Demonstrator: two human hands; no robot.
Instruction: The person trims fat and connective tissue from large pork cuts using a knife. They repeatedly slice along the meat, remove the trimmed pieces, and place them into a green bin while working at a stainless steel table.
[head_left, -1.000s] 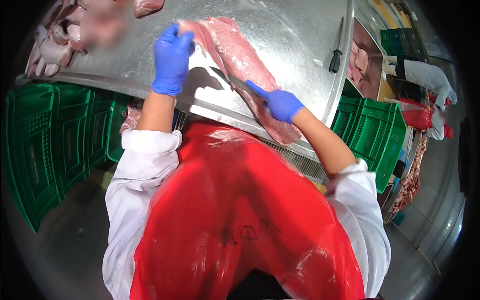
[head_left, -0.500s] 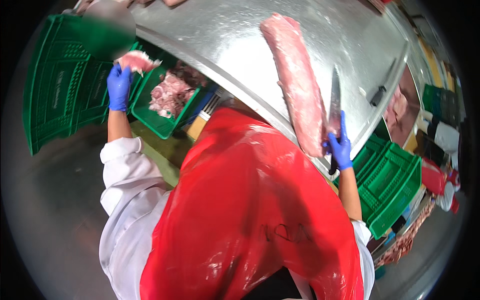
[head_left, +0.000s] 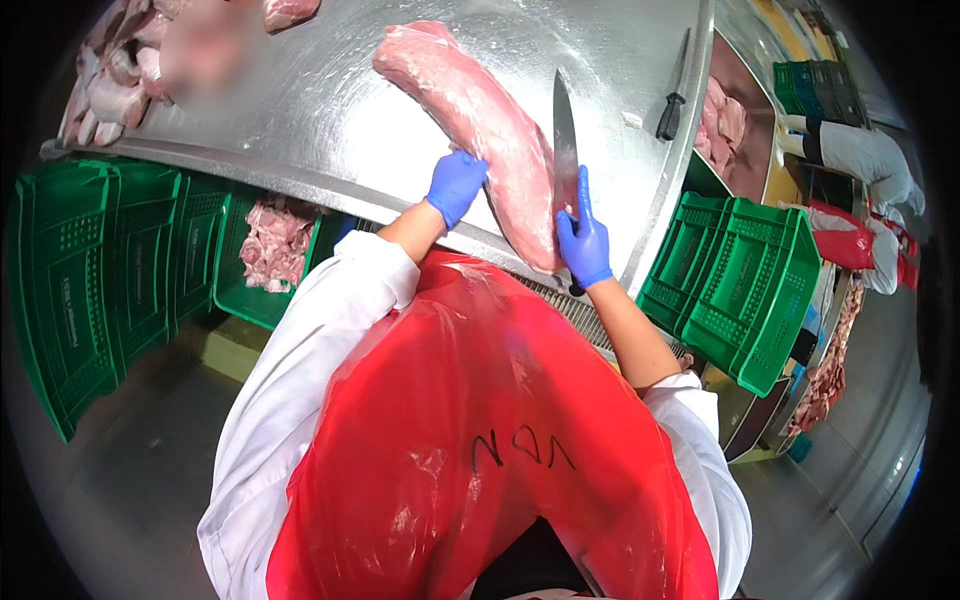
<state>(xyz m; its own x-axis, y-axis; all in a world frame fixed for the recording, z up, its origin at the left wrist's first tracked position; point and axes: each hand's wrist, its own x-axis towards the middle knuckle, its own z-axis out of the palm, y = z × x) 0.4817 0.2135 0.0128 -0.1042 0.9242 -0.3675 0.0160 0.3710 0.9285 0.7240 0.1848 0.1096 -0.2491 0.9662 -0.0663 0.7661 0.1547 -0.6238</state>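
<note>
A long pink slab of raw meat (head_left: 470,120) lies on the steel table (head_left: 300,110). My left hand (head_left: 456,186), in a blue glove, rests on the slab's left side near its near end. My right hand (head_left: 582,240), also gloved blue, grips a long knife (head_left: 564,135) whose blade points away from me along the slab's right side. I wear a red plastic apron over white sleeves.
A green crate (head_left: 240,280) with meat pieces sits under the table at left, beside more green crates (head_left: 90,280). Another green crate (head_left: 745,280) stands at right. A second knife (head_left: 672,90) lies on the table. More meat pieces (head_left: 110,85) are piled far left. Another person in white and red works at far right (head_left: 865,200).
My left hand came back from the green crate at left and now rests on the meat slab. The right hand moved the knife up beside the slab.
</note>
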